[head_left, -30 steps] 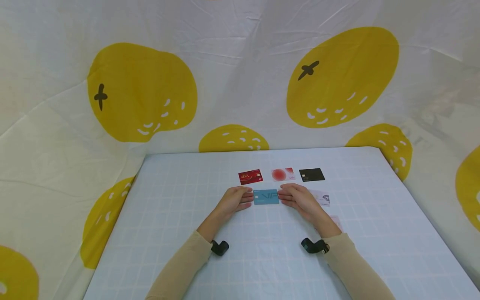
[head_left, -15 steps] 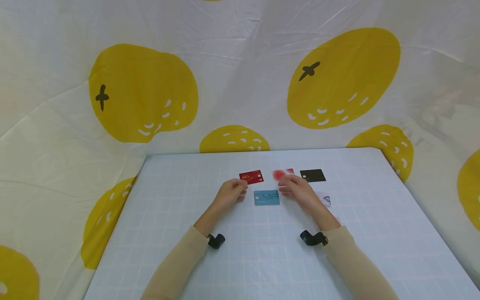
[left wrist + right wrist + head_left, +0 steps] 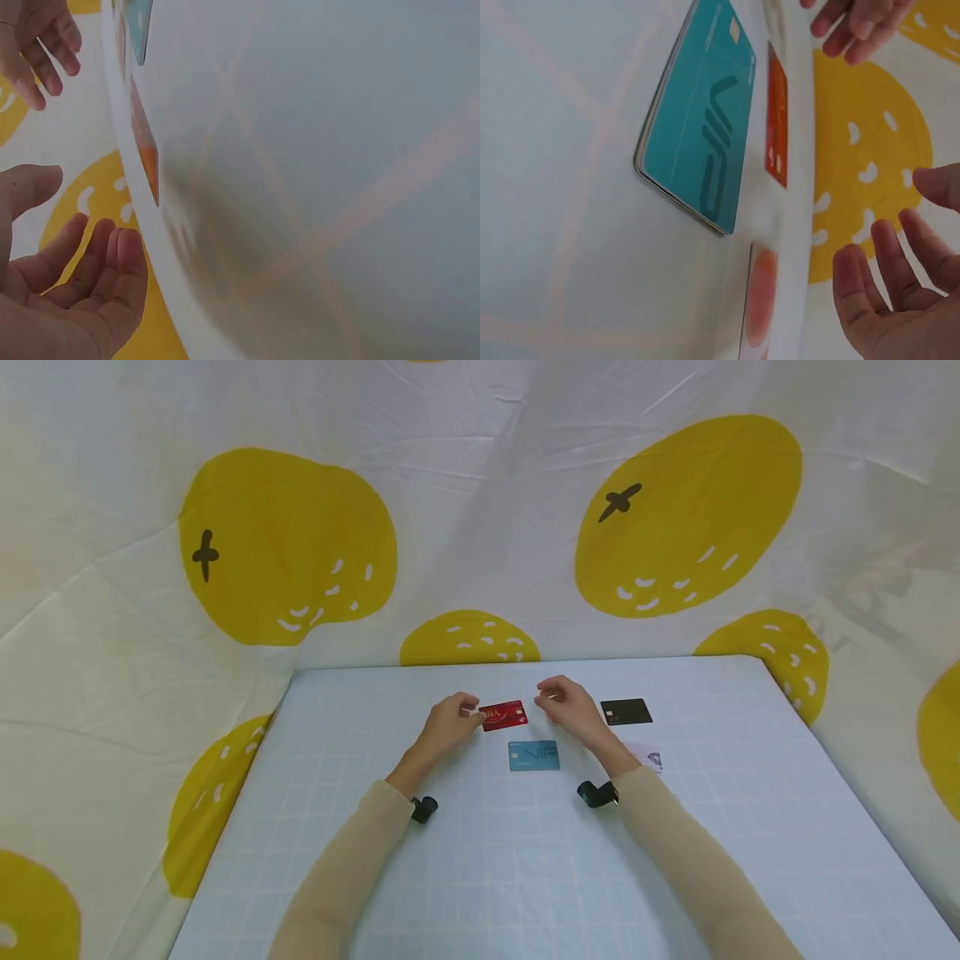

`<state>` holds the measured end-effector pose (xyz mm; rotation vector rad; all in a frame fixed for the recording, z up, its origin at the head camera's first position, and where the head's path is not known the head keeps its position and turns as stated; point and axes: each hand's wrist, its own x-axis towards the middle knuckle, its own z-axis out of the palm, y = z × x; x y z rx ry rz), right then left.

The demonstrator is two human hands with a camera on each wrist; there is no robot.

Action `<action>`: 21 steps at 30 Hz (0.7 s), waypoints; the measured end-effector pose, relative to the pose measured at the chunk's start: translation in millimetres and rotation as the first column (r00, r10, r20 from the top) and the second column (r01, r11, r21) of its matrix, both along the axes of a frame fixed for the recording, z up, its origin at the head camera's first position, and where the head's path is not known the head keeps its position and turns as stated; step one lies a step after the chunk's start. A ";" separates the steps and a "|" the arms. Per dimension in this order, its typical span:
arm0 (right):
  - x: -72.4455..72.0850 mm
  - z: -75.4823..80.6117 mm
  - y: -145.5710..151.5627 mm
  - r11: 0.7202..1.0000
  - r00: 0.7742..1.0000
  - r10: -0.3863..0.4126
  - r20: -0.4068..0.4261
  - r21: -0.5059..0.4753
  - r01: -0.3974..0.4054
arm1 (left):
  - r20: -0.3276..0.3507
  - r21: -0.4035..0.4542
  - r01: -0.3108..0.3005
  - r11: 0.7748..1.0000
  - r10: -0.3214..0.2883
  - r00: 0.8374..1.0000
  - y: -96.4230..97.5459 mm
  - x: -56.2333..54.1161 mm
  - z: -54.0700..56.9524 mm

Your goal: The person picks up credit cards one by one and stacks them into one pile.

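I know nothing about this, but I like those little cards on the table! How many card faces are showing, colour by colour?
Red card: 1
Blue card: 1
Black card: 1
Pale: 2 (pink-circled card, card with dark motif)
Total: 5 faces; the blue one seems to top an uncountable stack.

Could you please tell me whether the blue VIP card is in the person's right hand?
No, the right wrist view shows the blue VIP card lying apart from the right hand, which holds nothing.
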<state>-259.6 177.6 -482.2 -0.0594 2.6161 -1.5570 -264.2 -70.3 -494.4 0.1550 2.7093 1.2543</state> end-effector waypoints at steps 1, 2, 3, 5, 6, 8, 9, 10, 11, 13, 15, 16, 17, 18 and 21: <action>-3.9 -0.4 -1.0 1.000 1.000 0.007 -0.003 0.020 -0.007 | 0.002 -0.011 0.008 1.000 -0.008 1.000 -0.1 -2.1 0.0; -7.9 -1.2 -2.0 0.999 1.000 0.021 -0.007 0.045 -0.021 | 0.002 -0.024 0.019 1.000 -0.019 1.000 -0.5 -4.4 -0.3; -11.8 -1.6 -3.1 0.997 0.999 0.039 -0.009 0.072 -0.038 | 0.001 -0.041 0.031 0.999 -0.031 1.000 -0.9 -6.6 -0.3; -18.6 -2.1 -4.9 0.988 0.997 0.082 -0.012 0.135 -0.079 | -0.001 -0.076 0.051 0.996 -0.052 0.999 -1.3 -11.2 -1.1; -22.2 -3.4 -5.2 0.981 0.994 0.109 -0.012 0.163 -0.105 | -0.003 -0.096 0.061 0.993 -0.062 0.998 -1.5 -13.5 -2.0; -28.0 -5.8 -5.8 0.966 0.988 0.156 0.003 0.210 -0.153 | -0.003 -0.149 0.084 0.985 -0.086 0.996 -1.7 -17.8 -3.7; -30.4 -7.0 -6.2 0.958 0.985 0.173 0.017 0.227 -0.172 | 0.003 -0.176 0.093 0.980 -0.094 0.996 -1.6 -19.5 -4.8; -32.9 -8.7 -6.5 0.950 0.981 0.190 0.033 0.247 -0.192 | 0.012 -0.200 0.103 0.975 -0.102 0.995 -1.6 -21.2 -6.0; -35.4 -10.3 -6.8 0.941 0.977 0.207 0.051 0.265 -0.213 | 0.021 -0.221 0.111 0.969 -0.109 0.994 -1.6 -22.7 -7.0; -39.2 -12.8 -7.2 0.918 0.967 0.240 0.082 0.306 -0.254 | 0.048 -0.261 0.127 0.957 -0.119 0.992 -1.6 -25.3 -8.9; -42.5 -15.1 -7.5 0.894 0.960 0.263 0.101 0.350 -0.281 | 0.076 -0.278 0.141 0.950 -0.125 0.989 -1.5 -27.3 -10.6; -43.8 -15.8 -7.4 0.882 0.956 0.272 0.106 0.371 -0.292 | 0.084 -0.282 0.149 0.948 -0.130 0.988 -1.6 -28.3 -11.1; -44.7 -16.3 -7.2 0.871 0.954 0.278 0.112 0.390 -0.300 | 0.092 -0.285 0.157 0.946 -0.136 0.986 -1.6 -29.0 -11.4; -45.4 -16.7 -7.1 0.863 0.952 0.282 0.116 0.403 -0.305 | 0.100 -0.286 0.163 0.944 -0.140 0.985 -1.8 -29.5 -11.4; -45.9 -17.0 -6.3 0.847 0.949 0.289 0.129 0.427 -0.316 | 0.111 -0.294 0.177 0.939 -0.151 0.982 -2.0 -30.8 -11.2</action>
